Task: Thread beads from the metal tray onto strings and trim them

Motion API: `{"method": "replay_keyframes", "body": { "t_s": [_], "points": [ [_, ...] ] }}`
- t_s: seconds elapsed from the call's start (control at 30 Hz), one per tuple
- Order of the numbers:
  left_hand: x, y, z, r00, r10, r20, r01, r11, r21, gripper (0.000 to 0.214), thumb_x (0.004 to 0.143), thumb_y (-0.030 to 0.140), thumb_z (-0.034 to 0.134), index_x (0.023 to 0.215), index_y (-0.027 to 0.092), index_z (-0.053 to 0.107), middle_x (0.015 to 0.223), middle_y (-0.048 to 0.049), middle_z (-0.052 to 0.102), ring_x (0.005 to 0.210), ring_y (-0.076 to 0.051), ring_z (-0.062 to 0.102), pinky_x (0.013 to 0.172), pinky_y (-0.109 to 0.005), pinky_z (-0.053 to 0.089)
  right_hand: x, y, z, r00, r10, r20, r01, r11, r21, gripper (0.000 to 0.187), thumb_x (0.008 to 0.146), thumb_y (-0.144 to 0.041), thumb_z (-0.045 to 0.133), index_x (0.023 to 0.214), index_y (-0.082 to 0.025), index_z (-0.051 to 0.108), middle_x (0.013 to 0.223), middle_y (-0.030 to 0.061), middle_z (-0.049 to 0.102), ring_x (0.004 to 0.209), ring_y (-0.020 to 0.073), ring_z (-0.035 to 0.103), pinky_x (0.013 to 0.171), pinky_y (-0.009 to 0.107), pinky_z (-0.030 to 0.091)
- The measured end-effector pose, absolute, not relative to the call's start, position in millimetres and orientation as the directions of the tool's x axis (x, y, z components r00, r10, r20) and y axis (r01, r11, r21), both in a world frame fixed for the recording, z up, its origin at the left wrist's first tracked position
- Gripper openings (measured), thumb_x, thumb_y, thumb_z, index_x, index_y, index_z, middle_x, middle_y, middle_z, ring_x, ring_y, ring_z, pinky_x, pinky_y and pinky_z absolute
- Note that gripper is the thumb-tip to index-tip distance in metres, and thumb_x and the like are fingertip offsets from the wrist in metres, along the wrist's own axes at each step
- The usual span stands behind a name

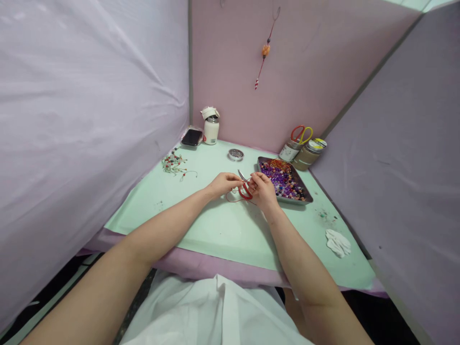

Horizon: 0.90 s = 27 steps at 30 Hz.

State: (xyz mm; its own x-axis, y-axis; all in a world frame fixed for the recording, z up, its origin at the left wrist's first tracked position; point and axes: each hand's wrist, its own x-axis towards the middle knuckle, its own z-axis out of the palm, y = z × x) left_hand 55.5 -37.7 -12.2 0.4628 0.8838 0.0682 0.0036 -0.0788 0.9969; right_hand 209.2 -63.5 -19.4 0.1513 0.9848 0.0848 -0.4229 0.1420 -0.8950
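My right hand (263,189) is closed round the red handles of small scissors (244,186), whose metal blades point up and left. My left hand (224,184) pinches a thin red cord (233,198) right at the blade tips. The cord loops down onto the pale green table top (215,230) between my hands. Both hands hover over the middle of the table, just left of a metal tray (285,200) full of purple and mixed beads.
Two jars stand at the back right, one holding red and yellow scissors (301,134). A small round tin (235,154), a white bottle (210,127) and a dark phone (191,137) are at the back. Beaded strands (174,164) lie left, crumpled tissue (338,242) right. A beaded tassel (265,50) hangs on the wall.
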Motion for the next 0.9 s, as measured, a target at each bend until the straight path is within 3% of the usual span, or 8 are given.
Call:
{"method": "replay_keyframes", "body": {
  "t_s": [0.23,0.4,0.9],
  "points": [
    [55.2,-36.0,-13.6,0.51,0.86,0.012,0.033,-0.033,0.999,0.02,0.061,0.031,0.071,0.072,0.014,0.07,0.061,-0.0012,0.061,0.053,-0.008,0.042,0.053,-0.024,0.03,237.0,-60.0,-1.5,0.28,0.955,0.097,-0.66,0.265,-0.703,0.016,0.071,-0.023,0.07,0.076,-0.02,0.056,0.064,-0.0072,0.061,0.054,0.0031,0.055,0.051,0.015,0.045],
    [52.9,-35.7,-14.1,0.571,0.821,-0.026,0.03,0.011,0.999,0.021,0.06,0.033,0.073,0.071,0.015,0.07,0.063,-0.0033,0.063,0.052,-0.008,0.043,0.049,-0.023,0.029,254.8,-55.6,-1.8,0.377,0.923,0.078,-0.713,0.343,-0.611,0.006,0.077,-0.022,0.064,0.077,-0.019,0.059,0.078,-0.0042,0.069,0.066,0.0053,0.063,0.059,0.017,0.051],
    [46.6,-34.8,-12.4,0.775,0.623,-0.1,0.086,0.053,0.995,0.026,0.059,0.034,0.073,0.075,0.014,0.073,0.057,-0.0035,0.059,0.046,-0.008,0.039,0.044,-0.023,0.025,267.5,-52.4,-3.1,0.473,0.873,0.114,-0.671,0.442,-0.596,0.003,0.079,-0.021,0.063,0.079,-0.02,0.061,0.085,-0.0019,0.072,0.082,0.0085,0.068,0.071,0.02,0.056]
  ]
}}
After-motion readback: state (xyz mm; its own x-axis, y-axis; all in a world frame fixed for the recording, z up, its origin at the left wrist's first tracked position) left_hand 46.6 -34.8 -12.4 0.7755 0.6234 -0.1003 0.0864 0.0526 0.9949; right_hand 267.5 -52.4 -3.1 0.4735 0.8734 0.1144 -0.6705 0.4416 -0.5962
